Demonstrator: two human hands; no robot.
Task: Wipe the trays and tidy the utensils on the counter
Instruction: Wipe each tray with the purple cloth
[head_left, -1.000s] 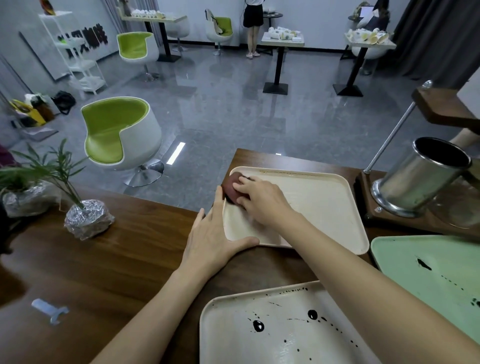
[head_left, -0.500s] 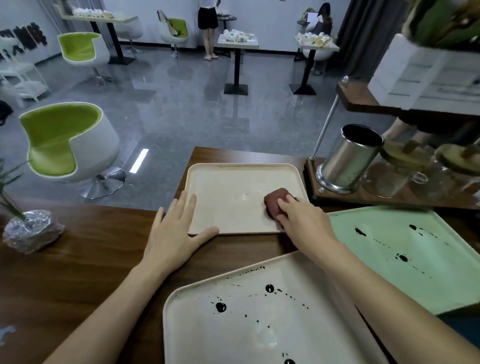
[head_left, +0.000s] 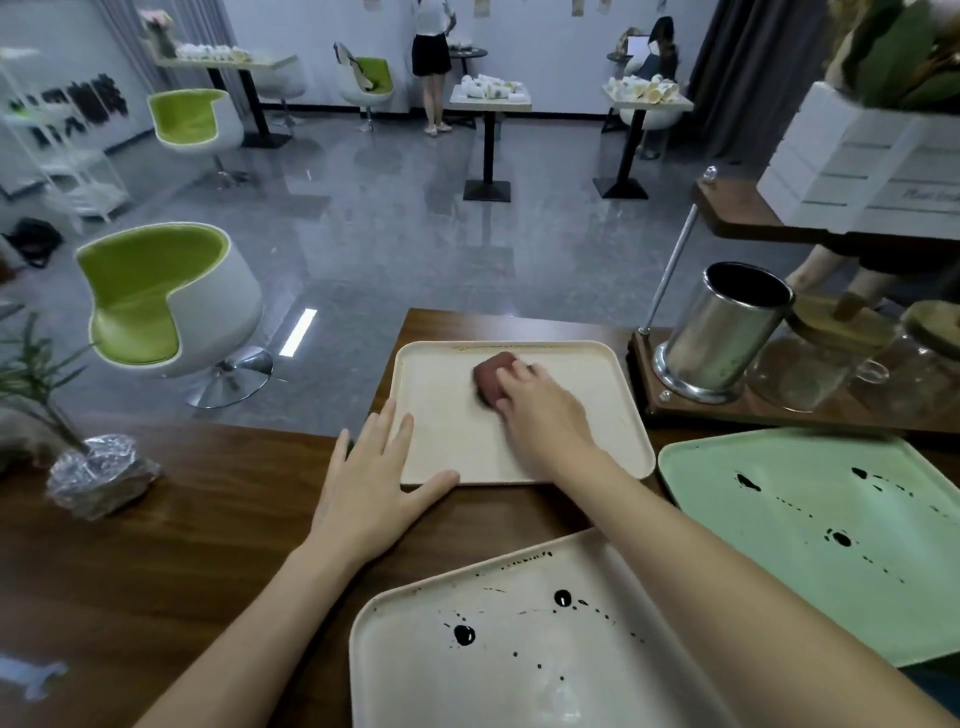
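Three plastic trays lie on a dark wooden counter (head_left: 182, 545): nearest is a cream rectangular tray (head_left: 519, 675) spattered with black drops, and to its right a pale green tray (head_left: 831, 561) spotted likewise, neither yet wiped. Beyond them the left hand (head_left: 374, 483) lies flat with fingers spread, bracing the near left corner of a second cream tray (head_left: 441, 447). The right hand (head_left: 545, 415) curls over a dark red wiping pad (head_left: 488, 376), pressing it near that tray's far edge, so wiping this tray seems to be the step in hand. Farther right, a steel cylinder utensil holder (head_left: 722, 332) stands on a wooden stand (head_left: 779, 413); the next move likely calls for finishing this surface, then carrying the pad to a spattered tray.
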